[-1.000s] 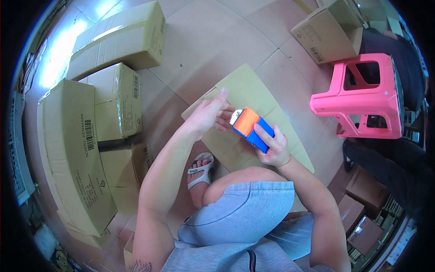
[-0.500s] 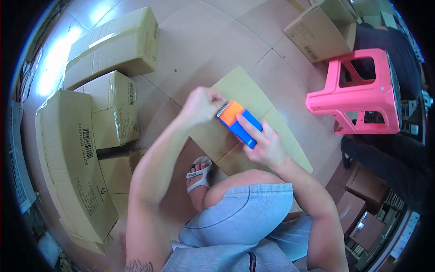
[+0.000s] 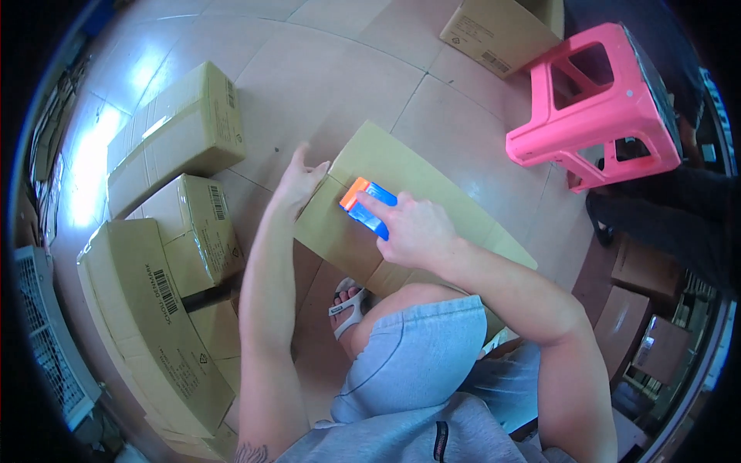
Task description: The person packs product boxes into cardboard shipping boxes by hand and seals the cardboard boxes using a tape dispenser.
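Note:
A brown cardboard box [image 3: 432, 208] lies slantwise in front of my legs, its long top face showing. My right hand [image 3: 421, 231] grips an orange-and-blue tape dispenser [image 3: 372, 210], index finger stretched along its top. The dispenser's orange end is low over the box near its left edge; whether it touches the cardboard I cannot tell. My left hand [image 3: 299, 184] is at the box's left edge, with thumb and a finger stretched apart and no tool in it. Its other fingers are partly hidden.
Several taped cartons [image 3: 154, 309] are stacked at the left beside a white slatted unit [image 3: 54, 332]. A pink plastic stool [image 3: 575, 127] lies on its side at the right, near a person's dark trouser leg [image 3: 656, 220]. An open carton [image 3: 498, 35] stands at the far right.
My right hand has brought the tape dispenser left and down to the box's left edge. My left hand has moved left off the dispenser's toothed end, and its fingers have spread. The view has shifted.

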The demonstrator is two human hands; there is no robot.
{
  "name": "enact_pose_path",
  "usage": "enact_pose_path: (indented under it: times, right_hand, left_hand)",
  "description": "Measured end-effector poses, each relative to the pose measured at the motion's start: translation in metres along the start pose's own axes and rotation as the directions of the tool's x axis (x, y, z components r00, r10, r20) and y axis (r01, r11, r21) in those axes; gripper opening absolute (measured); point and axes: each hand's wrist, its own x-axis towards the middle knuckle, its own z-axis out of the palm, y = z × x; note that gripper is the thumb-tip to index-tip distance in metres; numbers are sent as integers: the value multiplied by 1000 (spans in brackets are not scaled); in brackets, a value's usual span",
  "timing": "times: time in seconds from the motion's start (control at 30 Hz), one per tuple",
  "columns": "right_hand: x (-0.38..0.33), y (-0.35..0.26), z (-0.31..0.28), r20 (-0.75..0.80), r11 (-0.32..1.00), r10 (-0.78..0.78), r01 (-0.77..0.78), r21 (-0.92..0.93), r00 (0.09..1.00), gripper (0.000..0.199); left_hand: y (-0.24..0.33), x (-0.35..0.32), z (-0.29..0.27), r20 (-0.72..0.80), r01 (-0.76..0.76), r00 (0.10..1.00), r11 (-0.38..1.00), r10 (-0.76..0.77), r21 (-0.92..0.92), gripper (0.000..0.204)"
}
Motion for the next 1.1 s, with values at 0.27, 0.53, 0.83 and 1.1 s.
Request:
enact_pose_path:
  times: [0.27, 0.53, 0.83, 1.1]
  right_hand:
    - [3, 2, -5, 57, 995, -52, 47, 86, 997, 53]
    - [-137, 66, -18, 286, 999, 37, -32, -24, 957, 67]
    - [-189, 94, -24, 354, 997, 76, -81, -2, 932, 69]
    - [-218, 107, -30, 531, 982, 185, -173, -73, 827, 66]
  left_hand:
    - [20, 0, 8, 29, -194, 979, 869, 204, 455, 78]
    - [19, -4, 21, -97, -218, 859, 529, 503, 820, 72]
    - [34, -65, 134, 387, -485, 677, -16, 626, 874, 68]
    - [50, -74, 229, 662, -727, 550, -97, 509, 680, 60]
